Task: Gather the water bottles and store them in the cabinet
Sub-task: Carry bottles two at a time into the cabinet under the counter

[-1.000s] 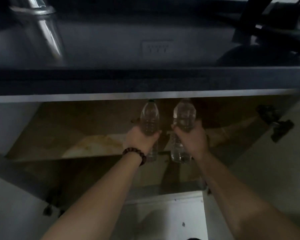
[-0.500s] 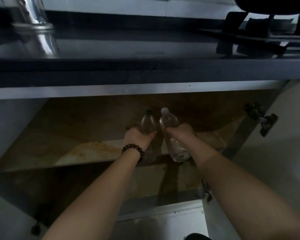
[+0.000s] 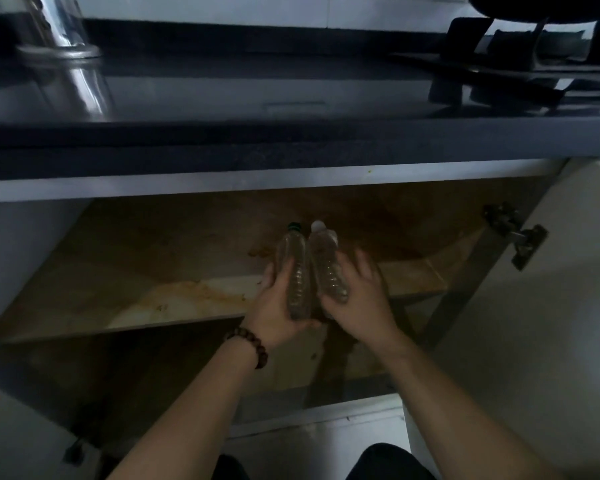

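Observation:
Two clear water bottles stand side by side inside the open cabinet, at the front of its stained wooden shelf (image 3: 174, 299). The left bottle (image 3: 293, 268) has a dark green cap, and my left hand (image 3: 279, 303) is wrapped around its lower half. The right bottle (image 3: 326, 265) has a white cap. My right hand (image 3: 359, 299) cups its lower right side with fingers spread; whether it still grips is unclear. The bottles touch each other. Their bases are hidden behind my hands.
A dark countertop (image 3: 291, 136) overhangs the cabinet, with a shiny metal vessel (image 3: 54, 32) at its left and a stove grate (image 3: 520, 57) at its right. The cabinet door (image 3: 575, 289) stands open to the right on a metal hinge (image 3: 515, 233). A lower compartment (image 3: 187, 368) lies beneath the shelf.
Both bottles have come lower and closer together at the shelf front. My right hand's fingers have loosened and spread along its bottle.

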The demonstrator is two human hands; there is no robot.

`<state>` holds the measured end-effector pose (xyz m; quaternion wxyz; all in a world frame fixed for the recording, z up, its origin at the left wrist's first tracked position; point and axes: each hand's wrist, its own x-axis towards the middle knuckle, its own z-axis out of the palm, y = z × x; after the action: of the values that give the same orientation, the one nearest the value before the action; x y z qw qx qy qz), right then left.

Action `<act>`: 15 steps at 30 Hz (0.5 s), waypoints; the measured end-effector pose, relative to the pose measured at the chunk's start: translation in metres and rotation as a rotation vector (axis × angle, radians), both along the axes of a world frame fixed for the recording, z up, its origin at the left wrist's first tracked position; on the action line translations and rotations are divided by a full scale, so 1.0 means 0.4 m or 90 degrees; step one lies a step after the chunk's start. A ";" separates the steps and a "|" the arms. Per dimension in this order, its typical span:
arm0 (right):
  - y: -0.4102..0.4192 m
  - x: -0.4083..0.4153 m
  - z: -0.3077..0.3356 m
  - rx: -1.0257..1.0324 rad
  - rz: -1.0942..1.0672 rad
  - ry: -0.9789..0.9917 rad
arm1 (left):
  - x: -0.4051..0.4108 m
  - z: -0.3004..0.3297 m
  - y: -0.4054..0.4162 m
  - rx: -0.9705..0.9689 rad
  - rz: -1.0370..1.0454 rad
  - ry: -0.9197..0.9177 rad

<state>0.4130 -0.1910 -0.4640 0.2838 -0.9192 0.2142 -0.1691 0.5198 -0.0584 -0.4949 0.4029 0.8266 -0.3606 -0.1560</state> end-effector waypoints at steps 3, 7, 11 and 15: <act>0.001 0.006 -0.038 -0.070 0.035 -0.024 | -0.009 0.013 -0.031 0.000 -0.011 -0.022; -0.037 0.008 -0.048 -0.054 0.008 -0.001 | -0.013 -0.012 -0.095 -0.016 -0.001 -0.014; -0.093 -0.004 -0.042 -0.046 -0.011 0.022 | -0.011 -0.014 -0.178 0.011 0.024 -0.032; -0.165 -0.015 -0.036 -0.041 -0.045 0.069 | -0.017 -0.012 -0.252 0.049 0.007 -0.057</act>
<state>0.4071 -0.2570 -0.4783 0.2363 -0.9274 0.2560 -0.1359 0.5131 -0.1590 -0.4997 0.3548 0.8496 -0.3678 -0.1306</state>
